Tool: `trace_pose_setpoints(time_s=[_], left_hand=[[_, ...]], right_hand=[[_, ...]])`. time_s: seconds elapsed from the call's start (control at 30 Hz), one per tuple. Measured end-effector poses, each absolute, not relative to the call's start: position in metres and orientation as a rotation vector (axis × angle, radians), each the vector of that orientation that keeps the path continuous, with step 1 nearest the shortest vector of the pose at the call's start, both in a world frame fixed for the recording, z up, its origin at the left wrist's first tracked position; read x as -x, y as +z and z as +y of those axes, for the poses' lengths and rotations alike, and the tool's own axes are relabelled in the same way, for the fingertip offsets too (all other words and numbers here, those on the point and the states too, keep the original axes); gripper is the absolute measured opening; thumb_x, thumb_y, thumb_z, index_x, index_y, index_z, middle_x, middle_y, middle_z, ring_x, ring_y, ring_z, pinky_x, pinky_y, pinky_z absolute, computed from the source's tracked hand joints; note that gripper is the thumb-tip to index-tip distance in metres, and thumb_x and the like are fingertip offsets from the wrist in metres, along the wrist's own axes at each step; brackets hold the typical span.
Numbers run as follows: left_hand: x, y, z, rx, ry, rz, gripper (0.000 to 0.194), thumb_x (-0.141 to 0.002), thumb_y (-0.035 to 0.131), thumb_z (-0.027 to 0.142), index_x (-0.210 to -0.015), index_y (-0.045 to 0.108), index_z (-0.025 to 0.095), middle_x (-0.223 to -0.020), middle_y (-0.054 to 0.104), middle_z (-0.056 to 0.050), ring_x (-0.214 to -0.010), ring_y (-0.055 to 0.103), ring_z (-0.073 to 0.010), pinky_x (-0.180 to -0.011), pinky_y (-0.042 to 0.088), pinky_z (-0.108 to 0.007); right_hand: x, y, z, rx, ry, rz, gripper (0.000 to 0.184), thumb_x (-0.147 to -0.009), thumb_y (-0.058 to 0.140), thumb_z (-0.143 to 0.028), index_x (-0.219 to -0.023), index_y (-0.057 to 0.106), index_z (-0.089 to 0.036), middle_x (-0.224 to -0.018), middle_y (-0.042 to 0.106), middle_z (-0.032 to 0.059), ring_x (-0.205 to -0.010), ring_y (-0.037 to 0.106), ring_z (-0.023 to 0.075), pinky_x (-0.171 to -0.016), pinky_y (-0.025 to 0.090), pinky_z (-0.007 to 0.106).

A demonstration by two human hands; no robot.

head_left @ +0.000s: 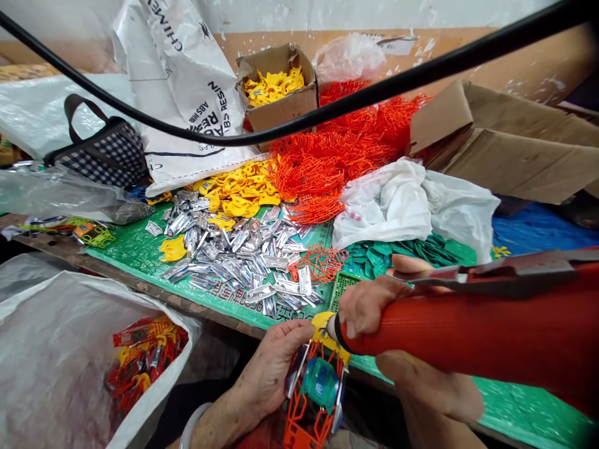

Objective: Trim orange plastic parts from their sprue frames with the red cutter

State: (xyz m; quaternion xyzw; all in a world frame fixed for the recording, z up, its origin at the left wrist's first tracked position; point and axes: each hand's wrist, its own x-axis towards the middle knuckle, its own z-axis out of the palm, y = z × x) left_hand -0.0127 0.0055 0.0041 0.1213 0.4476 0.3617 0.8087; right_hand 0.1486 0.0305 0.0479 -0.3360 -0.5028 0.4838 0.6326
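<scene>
My left hand is closed on an orange plastic toy frame, low in front of me. The frame carries a yellow end piece, a translucent blue-green block and shiny pieces along its sides. My right hand is wrapped round the front of a red power screwdriver with a grey lever. The tool's nose meets the yellow piece; its tip is hidden. Behind my hands lies a heap of silver metal plates, with a single orange frame beside it.
Yellow parts and a tall heap of orange frames lie further back. A white sack of assembled pieces stands at left. A green basket sits near my right hand. A black cable crosses the view.
</scene>
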Motion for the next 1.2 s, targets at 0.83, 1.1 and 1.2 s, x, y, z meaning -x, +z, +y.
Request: trace_pose_setpoints(time_s=[0.83, 1.1, 1.2], left_hand=[[0.013, 0.002, 0.006, -0.244, 0.807, 0.915, 0.025, -0.064, 0.087, 0.031, -0.071, 0.073, 0.012, -0.062, 0.072, -0.002, -0.052, 0.06, -0.0097, -0.053, 0.047, -0.02], [0.011, 0.005, 0.007, -0.264, 0.783, 0.953, 0.025, -0.061, 0.087, 0.031, -0.069, 0.072, 0.012, -0.059, 0.069, -0.001, -0.05, 0.057, -0.009, -0.05, 0.043, -0.019], [0.009, 0.007, 0.007, -0.276, 0.758, 1.003, 0.027, -0.057, 0.089, 0.029, -0.07, 0.072, 0.012, -0.062, 0.07, -0.003, -0.051, 0.058, -0.01, -0.052, 0.043, -0.021]], right_hand=[[-0.159, 0.078, 0.029, 0.742, 1.26, -1.205, 0.041, -0.065, 0.08, -0.021, -0.102, 0.065, -0.032, -0.065, 0.064, -0.0032, -0.056, 0.062, 0.0204, -0.061, 0.055, 0.04], [-0.153, 0.056, 0.026, 0.637, 1.089, -1.176, 0.064, -0.072, 0.079, -0.03, -0.129, 0.052, -0.039, -0.071, 0.065, -0.0046, -0.057, 0.062, 0.0196, -0.063, 0.054, 0.04], [-0.149, 0.051, 0.026, 0.636, 1.045, -1.164, 0.066, -0.074, 0.077, -0.032, -0.133, 0.048, -0.038, -0.071, 0.064, -0.0041, -0.056, 0.06, 0.0186, -0.063, 0.053, 0.039]])
